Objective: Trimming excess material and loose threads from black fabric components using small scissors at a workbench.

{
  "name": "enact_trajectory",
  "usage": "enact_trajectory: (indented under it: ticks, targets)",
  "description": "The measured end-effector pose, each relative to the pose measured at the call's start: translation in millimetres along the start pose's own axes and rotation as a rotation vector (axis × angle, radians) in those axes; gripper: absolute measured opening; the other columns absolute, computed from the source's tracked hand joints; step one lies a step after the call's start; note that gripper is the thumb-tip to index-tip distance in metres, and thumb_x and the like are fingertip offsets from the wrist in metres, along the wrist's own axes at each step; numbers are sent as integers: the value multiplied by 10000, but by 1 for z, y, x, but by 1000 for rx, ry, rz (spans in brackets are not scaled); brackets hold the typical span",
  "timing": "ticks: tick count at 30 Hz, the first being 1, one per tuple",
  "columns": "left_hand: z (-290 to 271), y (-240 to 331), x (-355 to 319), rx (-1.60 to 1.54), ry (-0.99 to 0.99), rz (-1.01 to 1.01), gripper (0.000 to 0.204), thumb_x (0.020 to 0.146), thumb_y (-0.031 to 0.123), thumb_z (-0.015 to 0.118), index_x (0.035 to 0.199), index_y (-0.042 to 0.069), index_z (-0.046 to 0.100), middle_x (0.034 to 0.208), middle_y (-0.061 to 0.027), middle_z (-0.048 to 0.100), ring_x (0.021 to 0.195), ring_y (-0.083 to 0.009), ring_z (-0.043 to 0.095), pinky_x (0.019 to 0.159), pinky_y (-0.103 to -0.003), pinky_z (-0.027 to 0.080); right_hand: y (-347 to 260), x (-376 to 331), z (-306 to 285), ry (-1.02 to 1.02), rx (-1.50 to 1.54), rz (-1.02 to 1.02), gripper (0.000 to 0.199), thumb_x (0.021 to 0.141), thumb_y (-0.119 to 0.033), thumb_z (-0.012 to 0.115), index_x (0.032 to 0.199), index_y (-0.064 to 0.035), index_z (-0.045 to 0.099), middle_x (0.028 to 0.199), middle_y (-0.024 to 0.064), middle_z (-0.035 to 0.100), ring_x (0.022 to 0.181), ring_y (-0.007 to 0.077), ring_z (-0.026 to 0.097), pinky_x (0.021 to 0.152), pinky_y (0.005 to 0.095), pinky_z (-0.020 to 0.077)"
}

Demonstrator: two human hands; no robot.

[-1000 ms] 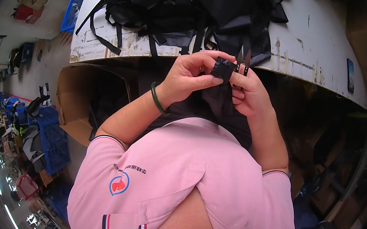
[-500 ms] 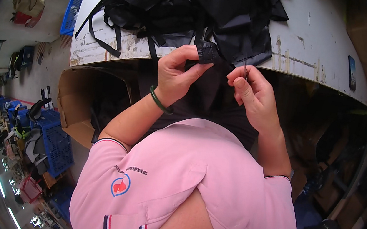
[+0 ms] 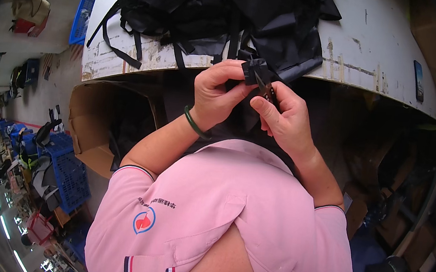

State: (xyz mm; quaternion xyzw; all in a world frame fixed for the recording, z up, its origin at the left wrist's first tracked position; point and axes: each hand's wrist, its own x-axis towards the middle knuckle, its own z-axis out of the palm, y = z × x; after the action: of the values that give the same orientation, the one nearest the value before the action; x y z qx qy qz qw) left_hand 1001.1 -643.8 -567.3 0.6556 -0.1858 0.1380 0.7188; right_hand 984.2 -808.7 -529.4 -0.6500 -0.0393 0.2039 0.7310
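The left hand (image 3: 216, 96) pinches a folded black strap end (image 3: 251, 69) just below the white table's (image 3: 380, 52) near edge. The right hand (image 3: 284, 117) grips small snips (image 3: 266, 89), whose long axis slants up-left, tip at the strap. Half a second ago the hands were slightly apart; now they meet.

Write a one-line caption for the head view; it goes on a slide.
Left hand pinches black strap while right hand holds a small tool, beside the worn white table.
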Motion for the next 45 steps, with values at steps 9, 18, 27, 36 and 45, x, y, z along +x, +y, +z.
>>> enact_trajectory:
  ticks: [9,18,27,36,45]
  targets:
    - [2,5,2,-6,-28,8,197,736,-120,648,890,3,651,931,-92,656,839,-172,622,739,-258,488,-1,-2,0,32,-56,-29,268,853,-249,679,776,-22,559,569,-42,472,483,14,430,417,180,328]
    - [0,2,-1,-7,-77,-11,203,723,-111,662,890,4,654,942,-101,660,828,-171,627,735,-255,491,0,-4,-2,26,-53,-19,287,870,-265,657,749,-27,549,545,-40,473,468,14,429,411,182,319]
    - [-7,4,3,-42,-214,-9,191,735,-123,645,896,-23,628,960,-125,640,866,-193,604,767,-277,472,-4,-6,-4,7,-69,11,280,874,-260,652,749,-30,551,545,-35,484,466,12,424,413,179,317]
    - [-4,3,0,34,-159,3,198,724,-140,634,884,-23,629,950,-119,641,850,-193,609,751,-269,477,-2,-8,-1,16,-29,-11,265,859,-253,673,785,-28,554,578,-41,466,488,7,402,417,181,305]
    - [0,5,1,75,-128,69,203,722,-152,613,879,-23,623,943,-116,640,850,-198,609,745,-270,481,6,-7,2,67,-73,-94,262,863,-241,670,797,-19,546,580,-47,452,498,16,389,425,185,300]
